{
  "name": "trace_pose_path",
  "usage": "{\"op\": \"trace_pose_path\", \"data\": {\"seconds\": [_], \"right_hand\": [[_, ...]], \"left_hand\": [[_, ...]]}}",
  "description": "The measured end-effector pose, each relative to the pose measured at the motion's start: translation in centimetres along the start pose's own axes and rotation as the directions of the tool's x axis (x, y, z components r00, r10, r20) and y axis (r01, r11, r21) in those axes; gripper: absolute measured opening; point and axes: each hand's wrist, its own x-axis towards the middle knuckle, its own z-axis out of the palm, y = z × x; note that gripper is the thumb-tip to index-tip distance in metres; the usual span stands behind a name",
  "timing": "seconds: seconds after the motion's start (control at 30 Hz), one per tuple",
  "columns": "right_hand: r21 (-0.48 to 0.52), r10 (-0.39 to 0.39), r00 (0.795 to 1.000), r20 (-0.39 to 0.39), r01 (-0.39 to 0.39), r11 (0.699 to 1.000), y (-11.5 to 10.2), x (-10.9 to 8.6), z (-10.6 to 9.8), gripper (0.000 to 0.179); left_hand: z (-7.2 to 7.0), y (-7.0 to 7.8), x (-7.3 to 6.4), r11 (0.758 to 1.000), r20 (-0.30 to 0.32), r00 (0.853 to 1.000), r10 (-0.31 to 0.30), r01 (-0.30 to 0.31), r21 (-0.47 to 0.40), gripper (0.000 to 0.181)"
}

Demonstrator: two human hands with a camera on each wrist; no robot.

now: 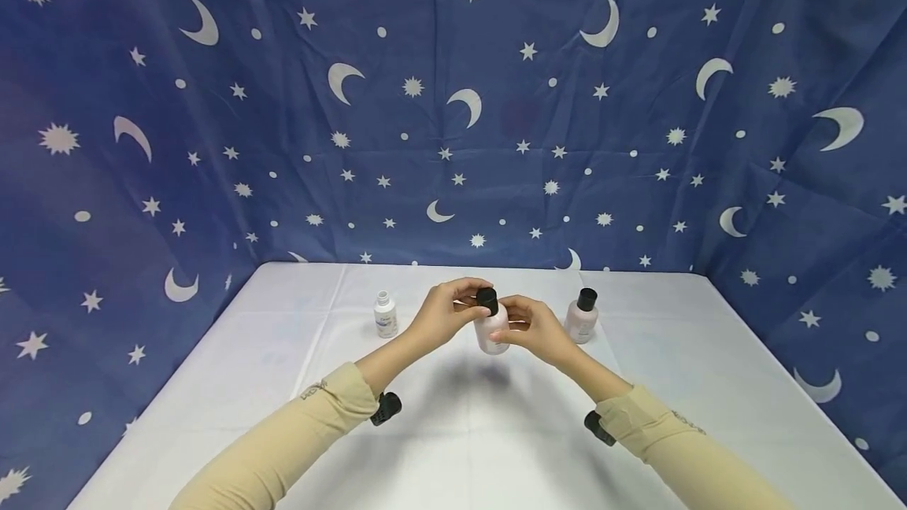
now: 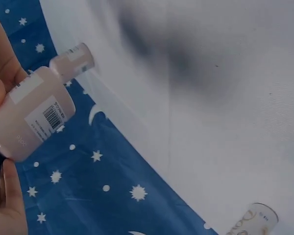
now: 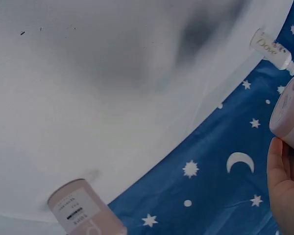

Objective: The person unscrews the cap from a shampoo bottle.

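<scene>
Beige sleeves (image 1: 283,439) lie nearest us, rising from the bottom edge at left and right, with a black device (image 1: 386,408) showing beside the left cuff. Beyond it, we see a small white bottle (image 1: 386,315) standing upright on the white tabletop (image 1: 234,368), its pale neck exposed; from the right wrist, we read "Dove" on its label. Next comes the left hand (image 1: 442,313), fingers and thumb pinching the black cap (image 1: 486,299) of a pale pink bottle (image 1: 492,334). That bottle is raised above the table between both hands — slightly tilted, its shadow beneath. On its other side, the right hand (image 1: 542,330) grips the body. Just beyond the right wrist, we find a second pink bottle (image 1: 581,326) standing black-capped. Behind everything hangs blue cloth (image 1: 496,38) patterned with moons and stars.
</scene>
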Motion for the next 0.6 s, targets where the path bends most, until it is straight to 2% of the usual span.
{"op": "trace_pose_path", "data": {"seconds": [0.23, 0.6], "right_hand": [[-0.045, -0.048, 0.999, 0.022, 0.049, 0.998, -1.9, -1.6, 0.4, 0.048], [0.02, -0.089, 0.993, 0.08, 0.087, 0.996, -2.0, -2.9, 0.9, 0.045]], "left_hand": [[-1.1, 1.8, -1.6, 0.997, 0.061, 0.996, 0.066, -0.068, 0.041, 0.035], [-1.6, 3.0, -3.7, 0.998, 0.077, 0.997, 0.026, -0.021, -0.06, 0.034]]}}
